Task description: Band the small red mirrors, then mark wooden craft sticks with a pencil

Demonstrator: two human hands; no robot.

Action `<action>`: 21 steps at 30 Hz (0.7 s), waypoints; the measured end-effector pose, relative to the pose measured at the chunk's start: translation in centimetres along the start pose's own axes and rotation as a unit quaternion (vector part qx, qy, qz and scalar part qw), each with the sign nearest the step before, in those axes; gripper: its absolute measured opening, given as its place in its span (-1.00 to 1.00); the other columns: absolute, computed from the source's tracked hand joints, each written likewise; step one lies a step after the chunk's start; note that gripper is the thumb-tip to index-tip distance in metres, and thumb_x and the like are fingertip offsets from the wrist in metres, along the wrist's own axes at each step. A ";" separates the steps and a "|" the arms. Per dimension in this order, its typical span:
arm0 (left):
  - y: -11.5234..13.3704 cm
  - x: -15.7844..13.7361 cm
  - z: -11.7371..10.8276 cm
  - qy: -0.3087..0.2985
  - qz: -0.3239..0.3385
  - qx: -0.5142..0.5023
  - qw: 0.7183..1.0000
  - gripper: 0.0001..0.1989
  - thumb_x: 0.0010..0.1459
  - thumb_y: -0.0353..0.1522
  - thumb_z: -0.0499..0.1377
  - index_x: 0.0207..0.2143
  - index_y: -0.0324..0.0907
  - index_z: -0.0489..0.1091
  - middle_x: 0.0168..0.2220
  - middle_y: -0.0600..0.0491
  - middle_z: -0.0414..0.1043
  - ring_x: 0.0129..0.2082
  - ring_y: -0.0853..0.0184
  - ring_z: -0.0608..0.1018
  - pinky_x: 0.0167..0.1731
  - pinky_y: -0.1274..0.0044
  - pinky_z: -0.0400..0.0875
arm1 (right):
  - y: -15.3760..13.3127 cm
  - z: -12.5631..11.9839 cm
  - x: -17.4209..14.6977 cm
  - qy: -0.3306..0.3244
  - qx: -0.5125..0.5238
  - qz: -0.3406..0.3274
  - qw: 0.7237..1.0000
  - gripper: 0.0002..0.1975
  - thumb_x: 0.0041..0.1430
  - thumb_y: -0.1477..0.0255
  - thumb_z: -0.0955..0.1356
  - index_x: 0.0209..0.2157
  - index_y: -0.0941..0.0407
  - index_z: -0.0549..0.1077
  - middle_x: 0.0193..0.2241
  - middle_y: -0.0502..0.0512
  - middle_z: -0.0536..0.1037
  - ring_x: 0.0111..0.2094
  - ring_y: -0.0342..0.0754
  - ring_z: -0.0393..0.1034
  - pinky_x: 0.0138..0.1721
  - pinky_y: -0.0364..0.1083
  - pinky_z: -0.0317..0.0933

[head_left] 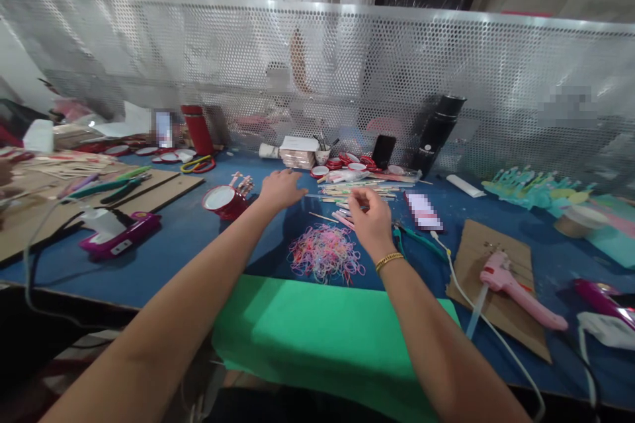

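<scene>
My left hand (282, 188) is held palm down over the blue table, its fingers apart and nothing visible in them. Close to its left stands a red-sided round tub with a white top (221, 198), with several thin sticks beside it. My right hand (371, 211) has its fingers curled into a pinch, and what they hold, if anything, is too small to make out. Thin pale sticks (342, 193) lie just behind and between the hands. In front of them sits a tangled heap of pink, purple and white elastic bands (326, 253).
A green sheet (317, 330) covers the near table edge. Teal-handled pliers (421, 241) and a phone (423, 211) lie right, before a pink glue gun (516, 287) on cardboard (469, 264). A black flask (439, 132) stands against the perforated metal screen (228, 53).
</scene>
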State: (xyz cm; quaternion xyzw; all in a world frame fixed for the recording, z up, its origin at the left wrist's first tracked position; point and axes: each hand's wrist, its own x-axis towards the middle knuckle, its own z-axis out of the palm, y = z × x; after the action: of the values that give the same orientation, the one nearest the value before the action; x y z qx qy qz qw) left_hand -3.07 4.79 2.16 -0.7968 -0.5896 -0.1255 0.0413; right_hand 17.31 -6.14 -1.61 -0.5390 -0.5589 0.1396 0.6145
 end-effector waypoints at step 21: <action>0.6 -1.0 3.3 -0.174 0.236 -0.158 0.943 -0.85 0.08 -0.43 0.19 -0.30 -0.19 0.55 -0.30 0.02 0.57 -0.31 0.32 0.52 -0.28 0.55 0.31 | 1.0 -1.3 0.9 -0.031 -0.066 -0.001 0.997 -0.77 0.17 0.35 0.33 -0.21 0.16 0.54 -0.26 0.17 0.63 -0.25 -0.01 0.51 -0.13 -0.04 0.36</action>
State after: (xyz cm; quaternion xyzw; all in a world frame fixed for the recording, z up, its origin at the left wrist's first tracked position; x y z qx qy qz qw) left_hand -2.29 4.41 -1.26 -0.9190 -0.3547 -0.0633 -0.1602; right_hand 19.08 -5.71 -1.65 -0.5733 -0.5862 0.1190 0.5600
